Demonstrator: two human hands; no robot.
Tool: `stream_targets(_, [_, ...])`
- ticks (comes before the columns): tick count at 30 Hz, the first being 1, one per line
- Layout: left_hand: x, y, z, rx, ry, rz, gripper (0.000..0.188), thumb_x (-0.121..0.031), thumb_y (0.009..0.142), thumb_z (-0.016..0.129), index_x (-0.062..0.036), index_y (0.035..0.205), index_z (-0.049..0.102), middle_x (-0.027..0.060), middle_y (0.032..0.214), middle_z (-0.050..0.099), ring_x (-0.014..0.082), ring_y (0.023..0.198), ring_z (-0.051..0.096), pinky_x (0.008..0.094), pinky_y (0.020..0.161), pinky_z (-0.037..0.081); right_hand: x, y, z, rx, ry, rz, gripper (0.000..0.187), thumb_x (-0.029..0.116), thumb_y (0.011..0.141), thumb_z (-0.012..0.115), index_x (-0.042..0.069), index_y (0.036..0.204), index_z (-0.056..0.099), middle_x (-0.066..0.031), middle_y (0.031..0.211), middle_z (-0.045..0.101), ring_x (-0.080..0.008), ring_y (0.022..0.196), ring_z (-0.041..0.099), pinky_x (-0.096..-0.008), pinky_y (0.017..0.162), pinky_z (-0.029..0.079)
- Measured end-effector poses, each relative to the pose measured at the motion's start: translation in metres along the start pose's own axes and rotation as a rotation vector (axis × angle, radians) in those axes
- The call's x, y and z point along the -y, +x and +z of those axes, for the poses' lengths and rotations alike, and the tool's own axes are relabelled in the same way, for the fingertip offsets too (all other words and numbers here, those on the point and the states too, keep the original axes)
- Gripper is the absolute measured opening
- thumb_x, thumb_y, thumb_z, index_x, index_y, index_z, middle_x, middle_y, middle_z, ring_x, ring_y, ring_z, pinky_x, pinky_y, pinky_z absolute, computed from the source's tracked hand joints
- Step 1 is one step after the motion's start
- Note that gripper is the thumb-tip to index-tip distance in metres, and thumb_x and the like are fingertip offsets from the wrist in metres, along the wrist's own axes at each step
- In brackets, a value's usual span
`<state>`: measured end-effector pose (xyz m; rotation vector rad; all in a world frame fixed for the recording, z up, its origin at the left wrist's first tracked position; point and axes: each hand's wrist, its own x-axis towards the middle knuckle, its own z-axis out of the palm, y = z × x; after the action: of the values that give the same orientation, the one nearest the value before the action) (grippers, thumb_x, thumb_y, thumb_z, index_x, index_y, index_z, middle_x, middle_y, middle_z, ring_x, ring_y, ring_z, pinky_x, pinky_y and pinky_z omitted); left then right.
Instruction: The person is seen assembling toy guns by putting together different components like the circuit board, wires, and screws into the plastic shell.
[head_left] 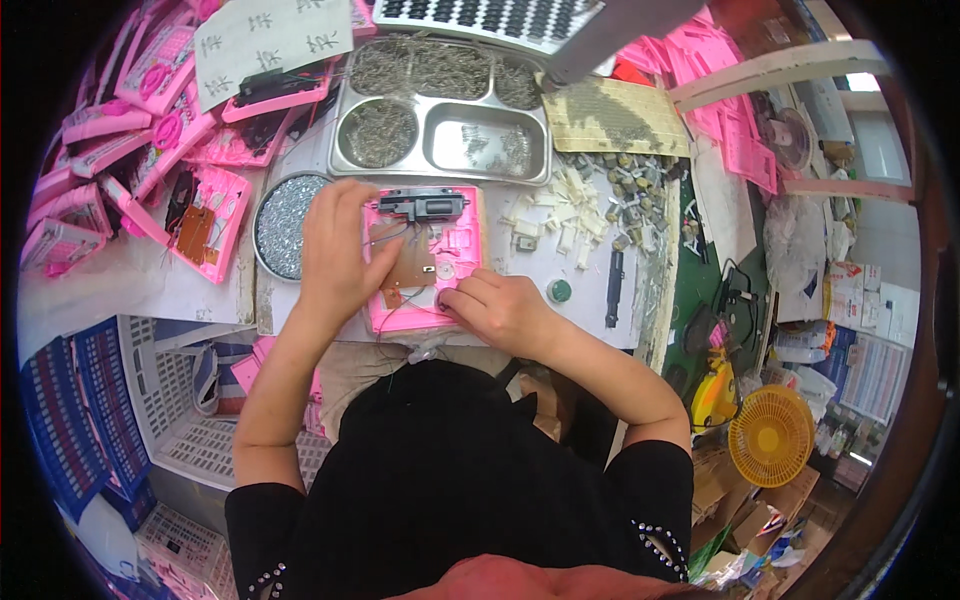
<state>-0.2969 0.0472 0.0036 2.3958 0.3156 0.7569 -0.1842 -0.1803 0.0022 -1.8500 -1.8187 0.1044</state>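
A pink plastic housing (408, 319) lies open-side up on the bench in front of me. Across its upper end sits a black motor-like mechanism (424, 206). Below that is a brown circuit board (408, 268) with thin wires. My left hand (338, 250) rests along the housing's left side, fingers apart at the upper corner and thumb over the board. Closed fingertips of my right hand (503, 310) press a small dark round part (443, 298) at the housing's lower right. The fingers partly cover this part, and its kind is unclear.
Left of the housing stands a round tin of small screws (283, 225). Behind is a steel compartment tray (440, 105) of small metal pieces. White connectors (565, 215), a green-topped pot (559, 290) and a black strip-shaped part (614, 290) lie right. Pink housings (150, 130) crowd the left.
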Motion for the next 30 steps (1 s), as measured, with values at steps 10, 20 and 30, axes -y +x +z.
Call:
stream_targets(10, [0.002,0.036,-0.002,0.231,0.004,0.194,0.052,-0.01,0.072,0.083,-0.0062,0.119,0.063,0.0137,0.126,0.064,0.0352,0.121,0.059,0.0506,0.108,0.042,-0.04,-0.045,-0.039,-0.122,-0.222,0.469,0.011,0.015,0.083,0.074,0.01,0.093,0.071,-0.0051,0.083,0.065,-0.0268,0.084,0.065,-0.04,0.065,0.054])
stream_targets(20, [-0.044,0.044,-0.033,0.183,-0.305,0.037,0.043,-0.003,0.087,0.077,0.0006,0.126,0.061,0.0154,0.125,0.066,0.027,0.115,0.065,0.0355,0.1,0.05,-0.001,-0.025,-0.058,-0.187,0.961,0.618,0.068,0.023,0.096,0.074,0.006,0.153,0.041,-0.0087,0.122,0.069,-0.0137,0.101,0.065,-0.0308,0.084,0.055])
stream_targets(30, [-0.116,0.04,-0.001,0.543,-0.521,0.353,0.081,-0.018,0.082,0.076,-0.0031,0.154,0.042,0.0164,0.152,0.048,0.0323,0.134,0.051,0.042,0.103,0.044,0.095,-0.215,-0.148,-0.637,0.902,0.776,0.064,0.023,0.09,0.078,0.001,0.146,0.054,-0.0089,0.139,0.062,-0.0173,0.126,0.058,-0.0371,0.11,0.046])
